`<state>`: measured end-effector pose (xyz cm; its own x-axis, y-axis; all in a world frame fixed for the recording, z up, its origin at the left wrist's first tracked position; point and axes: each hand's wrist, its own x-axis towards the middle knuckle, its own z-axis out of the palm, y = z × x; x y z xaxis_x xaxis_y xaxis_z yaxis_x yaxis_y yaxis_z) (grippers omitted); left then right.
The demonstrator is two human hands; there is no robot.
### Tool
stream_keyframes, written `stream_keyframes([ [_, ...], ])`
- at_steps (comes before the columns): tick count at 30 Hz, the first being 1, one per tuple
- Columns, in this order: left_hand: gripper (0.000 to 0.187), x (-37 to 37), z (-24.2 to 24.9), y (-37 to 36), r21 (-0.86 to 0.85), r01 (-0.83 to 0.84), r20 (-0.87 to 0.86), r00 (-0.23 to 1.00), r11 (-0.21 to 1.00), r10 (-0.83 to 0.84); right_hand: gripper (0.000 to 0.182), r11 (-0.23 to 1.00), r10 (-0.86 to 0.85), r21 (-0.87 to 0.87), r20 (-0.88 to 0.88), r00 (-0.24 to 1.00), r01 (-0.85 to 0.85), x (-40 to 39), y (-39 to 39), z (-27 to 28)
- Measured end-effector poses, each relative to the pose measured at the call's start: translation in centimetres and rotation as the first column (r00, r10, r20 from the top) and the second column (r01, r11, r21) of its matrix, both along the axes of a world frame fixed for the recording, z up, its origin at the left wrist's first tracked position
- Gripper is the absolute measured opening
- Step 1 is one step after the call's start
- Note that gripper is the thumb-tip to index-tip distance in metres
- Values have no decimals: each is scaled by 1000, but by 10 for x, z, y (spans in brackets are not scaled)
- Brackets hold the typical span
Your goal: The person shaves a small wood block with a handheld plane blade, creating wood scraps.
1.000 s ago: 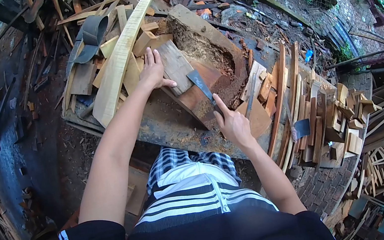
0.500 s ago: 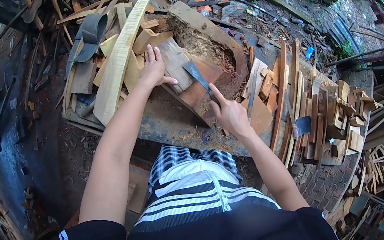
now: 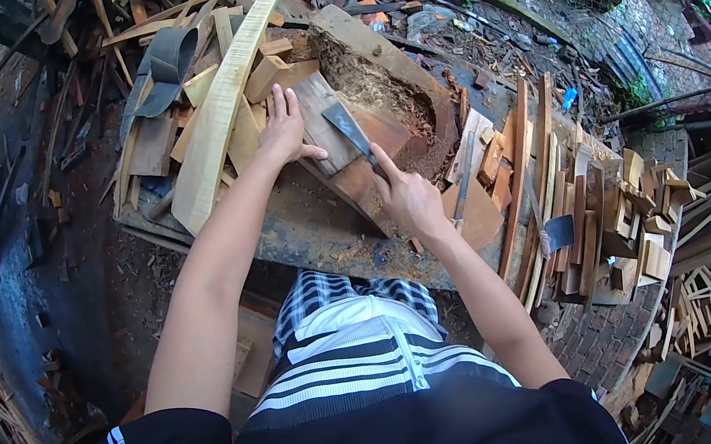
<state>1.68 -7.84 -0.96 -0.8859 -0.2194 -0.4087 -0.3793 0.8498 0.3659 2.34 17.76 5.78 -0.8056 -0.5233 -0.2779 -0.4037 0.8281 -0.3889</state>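
Note:
A grey-brown wooden board (image 3: 318, 116) lies tilted on a reddish wood block (image 3: 361, 186) in the middle of the workbench. My left hand (image 3: 286, 132) rests on the board's left edge with its fingers spread, holding nothing. The fingers of my right hand (image 3: 411, 202) are wrapped round the handle of a putty knife (image 3: 347, 127), with the forefinger stretched along it. The knife's flat dark blade lies over the board, its wide end pointing up and left. The handle is mostly hidden in my palm.
A long pale plank (image 3: 227, 103) leans over offcuts on the left, near a curled grey sheet (image 3: 168, 66). Behind the block, a hollowed wooden piece (image 3: 385, 55) holds sawdust. Wood strips (image 3: 521, 168) and stacked small blocks (image 3: 641, 205) lie on the right.
My right hand and the putty knife have moved up and to the left, so the blade sits further over the board. My left hand has barely moved.

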Motion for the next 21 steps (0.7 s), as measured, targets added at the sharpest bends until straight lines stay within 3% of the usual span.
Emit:
stream_keyframes([
  [4, 150, 2, -1, -2, 5, -7, -29, 1000, 1000, 7, 52, 1000, 22, -1, -73, 997, -22, -5, -14, -8],
  [10, 148, 4, 1, 0, -87, -8, -19, 1000, 996, 6, 55, 999, 41, 19, -56, 998, -40, 23, 25, -5],
  [16, 147, 3, 9, 4, -113, -17, 4, 1000, 993, 18, 54, 1000, -25, -18, -85, 996, 24, -7, -30, -15],
  [21, 147, 2, 5, 3, -120, -20, 23, 999, 993, 23, 55, 999, -15, 44, 44, 999, 13, 14, 6, -2],
])
